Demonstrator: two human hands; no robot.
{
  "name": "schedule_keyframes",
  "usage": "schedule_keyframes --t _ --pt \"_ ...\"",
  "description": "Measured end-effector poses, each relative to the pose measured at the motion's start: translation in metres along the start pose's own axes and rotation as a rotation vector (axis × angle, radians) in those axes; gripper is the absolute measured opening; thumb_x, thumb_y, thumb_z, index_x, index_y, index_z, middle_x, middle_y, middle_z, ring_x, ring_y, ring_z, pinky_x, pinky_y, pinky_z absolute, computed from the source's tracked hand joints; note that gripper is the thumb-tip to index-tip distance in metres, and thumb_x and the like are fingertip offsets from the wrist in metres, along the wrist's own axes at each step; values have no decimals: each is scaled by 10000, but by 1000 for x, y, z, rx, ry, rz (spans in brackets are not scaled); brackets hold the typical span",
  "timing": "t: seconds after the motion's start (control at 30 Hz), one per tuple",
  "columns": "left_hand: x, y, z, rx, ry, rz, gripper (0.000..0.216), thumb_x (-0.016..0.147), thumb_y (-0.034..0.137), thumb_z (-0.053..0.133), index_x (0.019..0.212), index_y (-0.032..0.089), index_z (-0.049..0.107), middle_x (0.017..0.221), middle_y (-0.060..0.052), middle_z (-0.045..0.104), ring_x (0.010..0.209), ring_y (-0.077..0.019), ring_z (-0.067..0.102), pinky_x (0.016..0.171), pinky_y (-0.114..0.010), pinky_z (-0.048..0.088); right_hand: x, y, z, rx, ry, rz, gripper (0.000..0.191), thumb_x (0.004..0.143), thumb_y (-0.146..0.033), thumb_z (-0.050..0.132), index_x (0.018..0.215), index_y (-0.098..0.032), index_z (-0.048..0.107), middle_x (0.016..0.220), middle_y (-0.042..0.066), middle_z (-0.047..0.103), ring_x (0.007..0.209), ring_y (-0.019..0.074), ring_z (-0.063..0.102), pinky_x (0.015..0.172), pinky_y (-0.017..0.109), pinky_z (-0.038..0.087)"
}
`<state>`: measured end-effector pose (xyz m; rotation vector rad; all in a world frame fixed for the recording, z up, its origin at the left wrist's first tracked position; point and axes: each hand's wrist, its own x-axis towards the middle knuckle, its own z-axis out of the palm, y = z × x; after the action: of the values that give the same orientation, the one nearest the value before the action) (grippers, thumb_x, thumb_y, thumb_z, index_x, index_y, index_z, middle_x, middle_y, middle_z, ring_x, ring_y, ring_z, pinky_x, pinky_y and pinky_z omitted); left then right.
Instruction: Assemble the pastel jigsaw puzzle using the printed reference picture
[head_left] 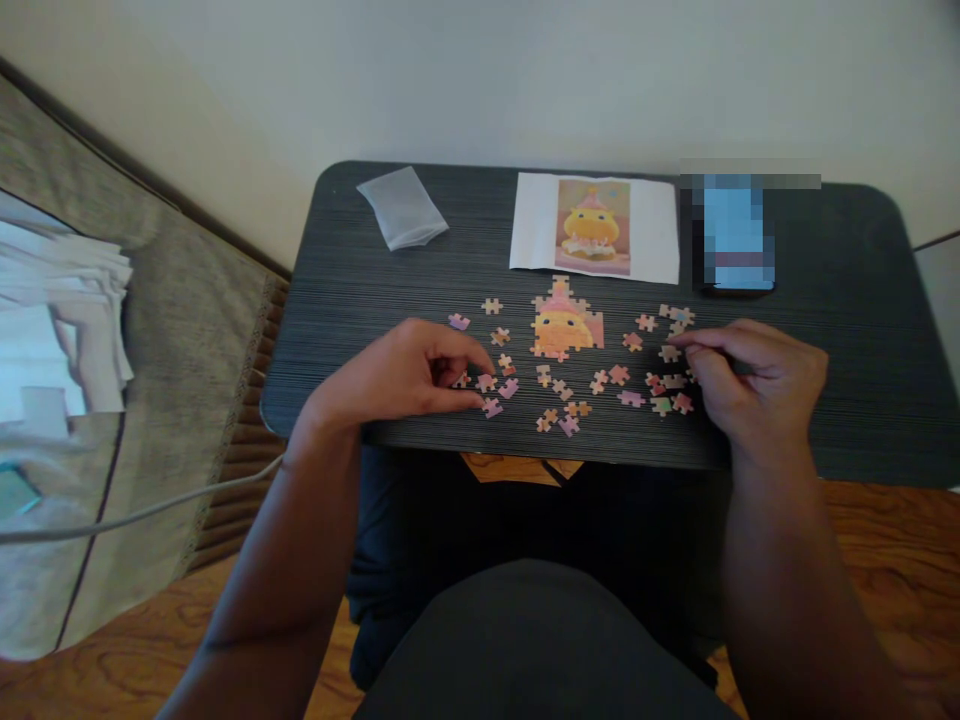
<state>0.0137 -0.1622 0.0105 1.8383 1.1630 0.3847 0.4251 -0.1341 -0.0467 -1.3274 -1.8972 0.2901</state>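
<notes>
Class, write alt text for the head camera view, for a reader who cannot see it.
A person's left hand and right hand touch loose puzzle pieces on a dark table, either side of a partly assembled puzzle. Behind it lie a reference picture, a clear plastic bag and a blurred blue object.

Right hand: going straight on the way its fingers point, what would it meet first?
Likely the loose puzzle piece just beyond the right hand, then the assembled duck section. Depth is unclear.
</notes>
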Motion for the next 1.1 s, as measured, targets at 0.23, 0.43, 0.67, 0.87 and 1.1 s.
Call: schedule_keyframes --t 0.23,0.43,0.67,0.87,1.1 --pt "-37 6 63 183 351 62 157 993 318 856 1107 212 840 723 43 562 645 -139 519 642 -296 393 0 1 0 13 -16 -14 203 994 -241 718 988 -280 917 789 3 777 711 189 701 700 368 483" --pt "-38 8 79 202 464 28 103 1069 289 754 1073 237 842 751 11 657 689 -168 617 709 -316 488 0 0 0 12 -24 0 210 1003 -264 709 965 -290 914 766 1 762 695 195 684 694 384 478" --pt "-40 5 78 220 452 43 143 1084 294 748 1100 266 886 967 -41 856 853 -213 775 838 -357 610 0 -1 1 21 -8 1 217 993 -278 700 939 -279 910 766 -1 769 706 197 700 700 380 494" --pt "-43 15 103 407 584 223 162 1068 183 764 1189 265 833 990 -74 822 863 -248 746 812 -422 626 0 -4 0 -28 -30 24 224 1000 -298 683 940 -302 899 800 13 788 736 210 719 734 397 529" --pt "-35 46 157 723 572 267 581 1073 395 819 1586 170 661 1433 -239 751 1364 -423 707 1231 -642 559 1 -2 2 0 -16 1 220 996 -291 690 927 -297 899 776 3 776 708 193 694 714 389 499"
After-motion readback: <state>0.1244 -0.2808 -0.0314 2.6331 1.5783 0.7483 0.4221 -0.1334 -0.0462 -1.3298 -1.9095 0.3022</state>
